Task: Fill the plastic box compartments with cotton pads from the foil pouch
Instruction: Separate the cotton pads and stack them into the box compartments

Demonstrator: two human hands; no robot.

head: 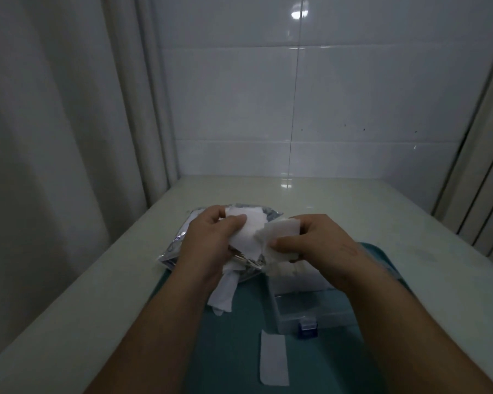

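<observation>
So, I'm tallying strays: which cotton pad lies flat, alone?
The pad on the teal tray nearest the camera; the others are held or heaped by the pouch.

White cotton pads (249,231) (crumpled) above foil pouch (177,245)

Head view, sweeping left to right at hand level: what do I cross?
In order: curtain → foil pouch → left hand gripping cotton pads → second bunch of pads → right hand pinching it → table. The plastic box lies below the right hand, so it is left out.

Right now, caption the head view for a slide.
The left hand and right hand grip cotton pads above foil pouch and plastic box.
</observation>
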